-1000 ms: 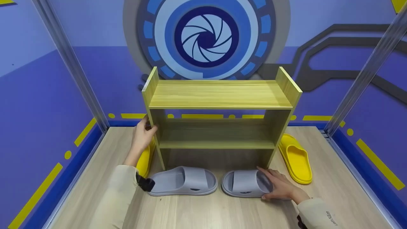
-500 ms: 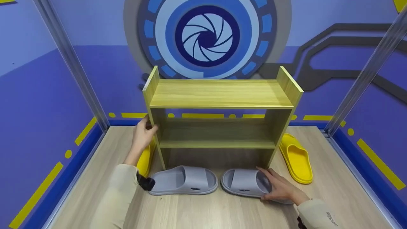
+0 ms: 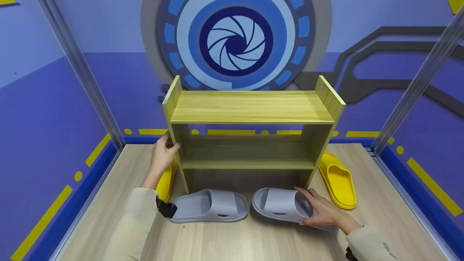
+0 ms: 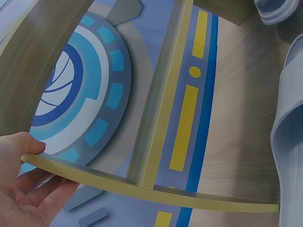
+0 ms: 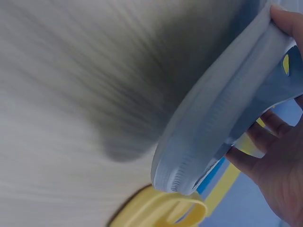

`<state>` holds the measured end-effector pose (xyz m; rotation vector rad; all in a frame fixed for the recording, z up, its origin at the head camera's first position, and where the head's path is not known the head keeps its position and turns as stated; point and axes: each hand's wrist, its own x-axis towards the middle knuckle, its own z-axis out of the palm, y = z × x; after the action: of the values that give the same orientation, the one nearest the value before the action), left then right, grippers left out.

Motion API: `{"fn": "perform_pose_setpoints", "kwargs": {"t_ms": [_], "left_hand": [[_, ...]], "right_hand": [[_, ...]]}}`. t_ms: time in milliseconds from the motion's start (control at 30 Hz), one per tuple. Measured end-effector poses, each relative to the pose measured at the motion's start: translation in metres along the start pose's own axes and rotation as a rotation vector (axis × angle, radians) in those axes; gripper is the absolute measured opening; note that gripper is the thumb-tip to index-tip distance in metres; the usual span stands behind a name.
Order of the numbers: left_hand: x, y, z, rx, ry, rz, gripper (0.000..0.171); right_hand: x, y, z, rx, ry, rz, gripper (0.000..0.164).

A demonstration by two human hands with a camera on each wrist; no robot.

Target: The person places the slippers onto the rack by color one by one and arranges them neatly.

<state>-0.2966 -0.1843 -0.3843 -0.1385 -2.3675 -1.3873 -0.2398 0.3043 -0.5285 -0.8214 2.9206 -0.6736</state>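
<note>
My left hand (image 3: 163,156) grips the left side panel of a small yellow-toned wooden shoe rack (image 3: 250,107). In the left wrist view, the thumb of that hand (image 4: 33,189) lies on one side of the panel edge (image 4: 113,184), the fingers on the other. Around the heel end of a grey slipper (image 3: 281,201) my right hand (image 3: 324,212) holds with thumb and fingers. That slipper is tilted and off the floor, its shadow showing below it in the right wrist view. Its grey mate (image 3: 223,203) lies flat before the rack, toe pointing right.
One yellow slipper (image 3: 339,183) lies right of the rack; another (image 3: 165,181) at the left is partly hidden by my left arm. Blue-purple panels (image 3: 47,119) enclose the wood-look floor (image 3: 232,243) at the back and sides. Metal posts (image 3: 87,79) stand in the corners.
My right hand has lifted the right grey slipper off the floor and tilted it slightly, with its toe swung a little toward the rack. My left hand has stayed on the side panel.
</note>
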Motion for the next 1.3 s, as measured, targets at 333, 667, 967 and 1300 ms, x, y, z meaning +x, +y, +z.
{"fn": "perform_pose_setpoints", "kwargs": {"t_ms": [333,667,967,1300], "left_hand": [[0.0,-0.002,0.001,0.007,-0.002,0.004,0.042],[-0.001,-0.001,0.001,0.005,0.003,0.004,0.041],[-0.001,0.001,0.0,-0.002,-0.012,0.012,0.044],[-0.001,0.0,-0.001,-0.014,-0.017,0.001,0.046]], "right_hand": [[-0.003,-0.015,-0.031,-0.015,-0.045,0.082,0.101],[-0.003,-0.032,-0.053,-0.025,-0.029,0.051,0.1],[-0.002,-0.042,-0.068,-0.032,-0.024,0.016,0.099],[0.0,-0.054,-0.084,-0.051,0.011,-0.044,0.099]]}}
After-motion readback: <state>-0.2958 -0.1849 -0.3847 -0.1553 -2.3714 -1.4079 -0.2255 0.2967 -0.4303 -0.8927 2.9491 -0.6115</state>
